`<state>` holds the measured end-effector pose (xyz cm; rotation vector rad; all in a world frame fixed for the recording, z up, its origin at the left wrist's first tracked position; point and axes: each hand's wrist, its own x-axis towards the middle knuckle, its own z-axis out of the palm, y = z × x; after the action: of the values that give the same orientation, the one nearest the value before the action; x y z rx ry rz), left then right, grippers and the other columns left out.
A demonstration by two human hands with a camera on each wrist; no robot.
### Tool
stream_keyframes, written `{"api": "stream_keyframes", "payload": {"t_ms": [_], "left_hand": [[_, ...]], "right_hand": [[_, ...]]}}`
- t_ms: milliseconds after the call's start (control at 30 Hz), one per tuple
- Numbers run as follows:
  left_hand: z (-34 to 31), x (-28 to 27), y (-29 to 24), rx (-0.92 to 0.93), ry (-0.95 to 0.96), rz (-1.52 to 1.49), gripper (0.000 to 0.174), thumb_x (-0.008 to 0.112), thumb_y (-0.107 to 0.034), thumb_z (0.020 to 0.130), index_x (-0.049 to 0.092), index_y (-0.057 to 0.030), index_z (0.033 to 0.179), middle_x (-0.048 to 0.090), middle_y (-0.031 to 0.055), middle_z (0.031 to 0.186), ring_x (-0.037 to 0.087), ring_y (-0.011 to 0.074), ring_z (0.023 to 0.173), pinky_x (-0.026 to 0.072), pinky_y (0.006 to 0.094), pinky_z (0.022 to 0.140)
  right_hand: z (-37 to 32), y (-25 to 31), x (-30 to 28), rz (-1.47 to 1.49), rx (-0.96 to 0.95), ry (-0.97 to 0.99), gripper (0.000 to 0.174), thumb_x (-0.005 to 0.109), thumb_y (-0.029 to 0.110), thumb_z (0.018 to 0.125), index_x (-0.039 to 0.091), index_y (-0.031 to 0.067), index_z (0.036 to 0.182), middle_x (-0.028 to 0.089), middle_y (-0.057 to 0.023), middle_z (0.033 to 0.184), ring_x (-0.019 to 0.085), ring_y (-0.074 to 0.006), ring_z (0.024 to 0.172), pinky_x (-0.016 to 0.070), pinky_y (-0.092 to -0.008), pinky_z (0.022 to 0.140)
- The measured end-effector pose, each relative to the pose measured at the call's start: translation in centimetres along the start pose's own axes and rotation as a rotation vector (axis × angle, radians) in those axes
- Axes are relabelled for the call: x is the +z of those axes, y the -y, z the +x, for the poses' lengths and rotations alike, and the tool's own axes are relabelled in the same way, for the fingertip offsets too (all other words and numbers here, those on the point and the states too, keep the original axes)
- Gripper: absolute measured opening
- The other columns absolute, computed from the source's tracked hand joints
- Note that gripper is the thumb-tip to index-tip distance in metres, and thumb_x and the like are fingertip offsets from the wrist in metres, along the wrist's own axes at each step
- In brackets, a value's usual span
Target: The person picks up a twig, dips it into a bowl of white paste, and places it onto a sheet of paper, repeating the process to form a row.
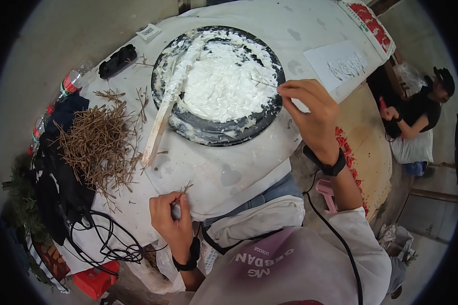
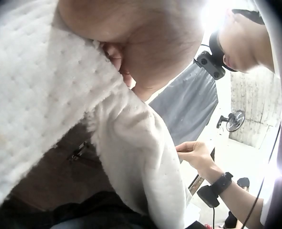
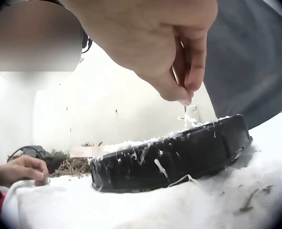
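Note:
My right hand (image 1: 313,114) pinches a thin twig (image 1: 262,82) between thumb and fingertips, over the right rim of a round black tray (image 1: 216,135). Thick white paste (image 1: 226,89) fills the tray. In the right wrist view, white paste coats the twig's lower part (image 3: 188,119), just above the rim. Near the table's front edge, my left hand (image 1: 170,218) holds a small brown twig (image 1: 188,186) by the fingertips. A paste-smeared wooden stick (image 1: 160,127) leans across the tray's left rim, with its bare end on the white cloth.
A heap of brown twigs (image 1: 96,147) lies left of the tray. Coiled black cables (image 1: 107,239) and bottles (image 1: 71,82) are at the left edge. White-coated twigs lie on a white sheet (image 1: 318,58) at the back right. Another person (image 1: 417,114) sits farther right.

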<state>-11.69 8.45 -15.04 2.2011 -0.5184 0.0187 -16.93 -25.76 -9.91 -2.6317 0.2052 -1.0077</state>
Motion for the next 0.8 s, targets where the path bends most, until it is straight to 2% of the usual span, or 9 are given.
{"api": "stream_keyframes", "payload": {"t_ms": [67,333,633,800], "left_hand": [[-0.1,0.2,0.3,0.028,-0.013,-0.014,0.008,0.074,-0.003,0.094,0.067,-0.0002,0.097,0.057,0.0081,0.085,0.051,0.02,0.076,0.0395,0.0324,0.065],[-0.1,0.2,0.5,0.032,-0.008,-0.001,0.008,0.075,-0.002,0.093,0.067,-0.0003,0.097,0.058,0.0074,0.085,0.051,0.0198,0.076,0.0406,0.0317,0.065],[-0.1,0.2,0.4,0.047,-0.011,0.002,0.009,0.075,-0.002,0.092,0.067,-0.0002,0.096,0.059,0.0078,0.085,0.051,0.02,0.076,0.0405,0.0316,0.064],[-0.2,0.1,0.4,0.03,-0.009,0.004,0.009,0.076,-0.002,0.092,0.067,-0.0001,0.096,0.06,0.0083,0.085,0.053,0.0212,0.077,0.0417,0.0326,0.067]], "right_hand": [[-0.4,0.0,0.5,-0.028,-0.039,0.048,0.026,0.083,-0.01,0.075,0.077,-0.0009,0.099,0.077,-0.0097,0.104,0.074,-0.0256,0.094,0.0598,-0.0334,0.08],[-0.3,1.2,-0.3,-0.176,-0.289,0.218,0.028,0.078,-0.004,0.072,0.078,-0.0009,0.1,0.076,-0.01,0.103,0.073,-0.0271,0.096,0.0617,-0.0346,0.08],[0.4,1.5,-0.3,-0.133,-0.359,0.237,0.028,0.075,-0.002,0.072,0.078,-0.0012,0.1,0.075,-0.0107,0.103,0.073,-0.0272,0.096,0.0628,-0.0343,0.077],[1.0,1.7,-0.8,-0.125,-0.337,0.159,0.028,0.078,-0.005,0.072,0.078,-0.0011,0.099,0.077,-0.0098,0.102,0.073,-0.027,0.093,0.0616,-0.0338,0.075]]}}
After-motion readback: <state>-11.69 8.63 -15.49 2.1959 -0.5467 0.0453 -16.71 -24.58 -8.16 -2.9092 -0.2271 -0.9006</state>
